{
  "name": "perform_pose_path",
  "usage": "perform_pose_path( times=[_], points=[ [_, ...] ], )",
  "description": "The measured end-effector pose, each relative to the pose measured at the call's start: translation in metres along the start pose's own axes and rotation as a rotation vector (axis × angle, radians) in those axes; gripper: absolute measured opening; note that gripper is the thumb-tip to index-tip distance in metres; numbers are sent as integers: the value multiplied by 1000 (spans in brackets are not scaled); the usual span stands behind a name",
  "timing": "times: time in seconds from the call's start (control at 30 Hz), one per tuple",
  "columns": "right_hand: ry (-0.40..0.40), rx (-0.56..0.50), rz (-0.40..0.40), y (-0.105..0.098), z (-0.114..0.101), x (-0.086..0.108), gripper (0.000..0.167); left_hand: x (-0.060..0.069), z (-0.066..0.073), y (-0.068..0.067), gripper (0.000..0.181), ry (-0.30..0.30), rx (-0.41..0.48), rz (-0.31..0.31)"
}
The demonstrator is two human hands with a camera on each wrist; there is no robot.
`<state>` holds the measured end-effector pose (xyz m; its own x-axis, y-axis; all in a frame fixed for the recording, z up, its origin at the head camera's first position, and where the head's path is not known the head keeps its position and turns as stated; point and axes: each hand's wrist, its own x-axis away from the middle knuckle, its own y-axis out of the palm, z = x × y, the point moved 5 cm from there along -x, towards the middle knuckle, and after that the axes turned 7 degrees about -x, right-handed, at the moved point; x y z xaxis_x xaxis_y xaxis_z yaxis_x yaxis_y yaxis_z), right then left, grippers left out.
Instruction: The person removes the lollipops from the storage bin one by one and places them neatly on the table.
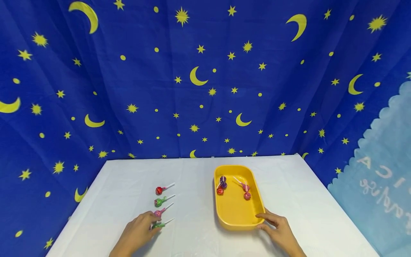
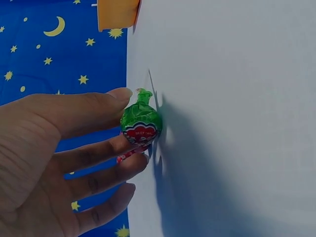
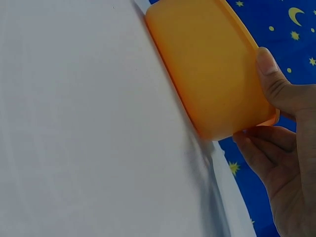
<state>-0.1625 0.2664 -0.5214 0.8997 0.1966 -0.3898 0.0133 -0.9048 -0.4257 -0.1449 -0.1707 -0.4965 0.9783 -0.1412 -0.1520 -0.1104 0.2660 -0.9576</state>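
My left hand (image 1: 138,228) is at the near end of a column of lollipops on the white table. Its thumb and fingers are around the head of the nearest green lollipop (image 2: 141,123), whose stick points away to the right. Just beyond the fingertips lies a pink lollipop (image 1: 158,213), partly covered by the hand. Farther back are another green lollipop (image 1: 158,202) and a red lollipop (image 1: 159,190). With thumb and fingers, my right hand (image 1: 277,228) grips the near right corner of a yellow tray (image 3: 207,74). Purple, red and pink lollipops (image 1: 247,196) lie in the tray's far half.
White cloth covers the table (image 1: 192,200), and the tray stands right of its middle. A blue curtain (image 1: 205,107) with yellow moons and stars rises behind and on both sides. Light blue fabric with lettering (image 1: 382,178) hangs at the right.
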Motion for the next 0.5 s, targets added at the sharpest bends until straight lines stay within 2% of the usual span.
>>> perform_pose_path(
  times=[0.1, 0.2, 0.5],
  points=[
    [-3, 2, -7, 0, 0, -1, 27, -2, 0, -1, 21, -29, -2, -20],
    [0, 7, -6, -1, 0, -1, 27, -6, 2, -3, 21, -32, -5, -14],
    [-5, -1, -15, 0, -1, -1, 26, -17, 24, -2, 19, 54, 7, 39]
  ],
)
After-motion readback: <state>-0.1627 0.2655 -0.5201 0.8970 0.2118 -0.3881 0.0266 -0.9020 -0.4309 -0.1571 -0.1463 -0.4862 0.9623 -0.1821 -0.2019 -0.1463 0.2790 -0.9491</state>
